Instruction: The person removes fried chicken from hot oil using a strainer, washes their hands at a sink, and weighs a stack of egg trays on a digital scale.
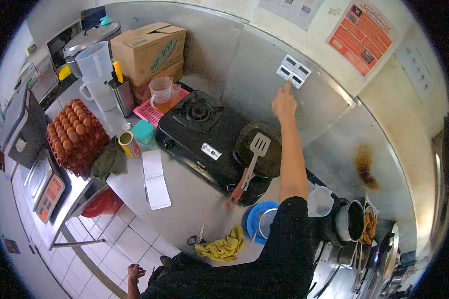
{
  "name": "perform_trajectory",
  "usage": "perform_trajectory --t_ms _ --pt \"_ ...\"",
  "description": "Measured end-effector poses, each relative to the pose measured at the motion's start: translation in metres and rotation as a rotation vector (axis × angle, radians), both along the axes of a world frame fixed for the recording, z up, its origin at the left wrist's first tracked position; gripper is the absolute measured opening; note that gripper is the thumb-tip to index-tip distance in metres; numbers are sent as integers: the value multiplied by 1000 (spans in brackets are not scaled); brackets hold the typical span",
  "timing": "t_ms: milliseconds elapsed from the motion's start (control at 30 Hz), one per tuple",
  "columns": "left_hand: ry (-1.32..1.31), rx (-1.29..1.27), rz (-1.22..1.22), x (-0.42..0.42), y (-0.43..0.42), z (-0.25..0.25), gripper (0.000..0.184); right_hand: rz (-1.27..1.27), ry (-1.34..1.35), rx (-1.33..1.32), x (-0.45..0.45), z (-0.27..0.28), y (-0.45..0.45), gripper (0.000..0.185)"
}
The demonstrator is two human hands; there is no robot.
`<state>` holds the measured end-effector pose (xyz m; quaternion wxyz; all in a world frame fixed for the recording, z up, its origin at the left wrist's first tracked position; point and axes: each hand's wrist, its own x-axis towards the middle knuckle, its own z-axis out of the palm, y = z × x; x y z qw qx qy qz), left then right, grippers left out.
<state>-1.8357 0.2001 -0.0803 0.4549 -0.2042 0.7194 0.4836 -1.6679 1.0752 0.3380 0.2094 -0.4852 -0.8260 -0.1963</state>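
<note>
My right hand (284, 103) reaches up to the metal wall with its index finger stretched out. The fingertip is at the lower edge of a white panel with several small dark displays (294, 71), and it appears to touch it. Below that arm, a frying pan (244, 137) sits on the black gas stove (189, 149). A grey slotted spatula (259, 144) lies across the pan. Low on the left, my left hand (135, 272) hangs beside my body above the tiled floor, fingers loosely curled and apart, with nothing seen in it.
A notepad (156, 184), scissors (198, 236), a yellow cloth (223, 245) and a blue plate (254, 219) lie on the steel counter. Stacked eggs (72, 124), a cardboard box (147, 50) and a kitchen scale (50, 198) stand left. Pots (349, 222) crowd the right.
</note>
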Motion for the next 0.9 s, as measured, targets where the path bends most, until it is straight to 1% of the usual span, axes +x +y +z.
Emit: perform_trajectory --t_ms 33,133,200,267,333,400,433,467,533,600,633,667,700,733,767,800,833,900 --pt "5 -9 -45 -4 4 3 30 -5 3 -2 0 0 1 30" --pt "15 -9 -73 -15 6 5 29 -1 38 14 -3 -1 2 32" --pt "26 9 -66 -21 2 9 30 7 131 -67 -6 8 -8 36" --pt "40 33 -54 -27 -5 9 31 16 128 -69 -9 11 -11 39" --pt "59 -34 -36 -31 -11 6 33 32 124 -61 -18 17 -14 41" --pt "34 -21 -12 -33 -22 6 34 166 53 16 -28 19 -39 44" --pt "8 -13 5 -33 -28 3 34 180 59 -45 -35 22 -57 44" --pt "4 -30 11 -31 -33 1 33 193 65 -109 -46 37 -93 45" --pt "-22 9 3 -28 -49 -3 34 363 39 -150 -61 50 -161 43" --pt "-44 53 -1 -29 -61 -13 36 533 43 -360 -80 65 -239 41" --pt "-58 38 39 -30 -65 -20 36 686 61 -437 -91 60 -268 43" --pt "-71 20 81 -31 -75 -24 36 807 100 -449 -102 52 -298 43" --pt "-73 20 88 -33 -83 -27 36 902 108 -636 -113 46 -329 40" --pt "-61 46 109 -34 -87 -29 35 1051 127 -672 -128 26 -349 38" --pt "-49 71 130 -35 -95 -29 35 1030 86 -774 -143 18 -380 38" --pt "-10 94 135 -35 -104 -32 35 1127 87 -601 -157 -2 -404 39" --pt "-12 93 139 -38 -114 -33 35 1130 85 -603 -170 -16 -431 39" --pt "-42 141 178 -44 -139 -34 34 1146 106 -709 -190 -34 -491 37"
